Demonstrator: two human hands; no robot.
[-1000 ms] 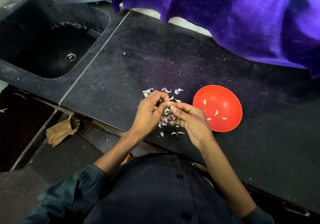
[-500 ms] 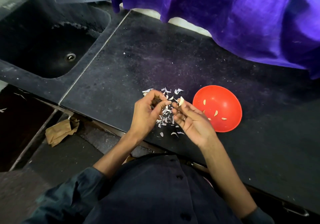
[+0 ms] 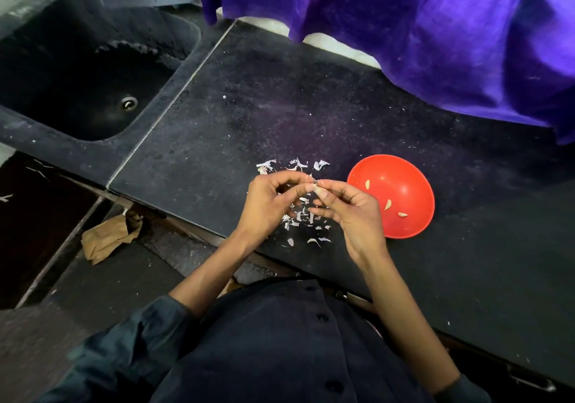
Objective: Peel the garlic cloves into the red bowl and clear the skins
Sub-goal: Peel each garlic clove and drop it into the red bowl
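With three peeled cloves (image 3: 387, 204) already in the red bowl (image 3: 413, 222), the left hand (image 3: 268, 205) and right hand (image 3: 354, 212) pinched another garlic clove (image 3: 315, 187) just left of the bowl, above uncleared skins (image 3: 303, 219) on the worktop (image 3: 311, 116).

I wear a dark navy shirt (image 3: 280, 349) that buttons down the front; three round dark buttons run in a line down its placket, the top one nearest the counter (image 3: 311, 107) edge. Both sleeves are pushed up: the left sleeve (image 3: 124, 349) bunches in soft folds near my elbow, and the right cuff (image 3: 463, 390) shows only as a dark band farthest from the counter. My forearms are bare. My left hand (image 3: 267, 203) and right hand (image 3: 354, 212) wear no gloves.
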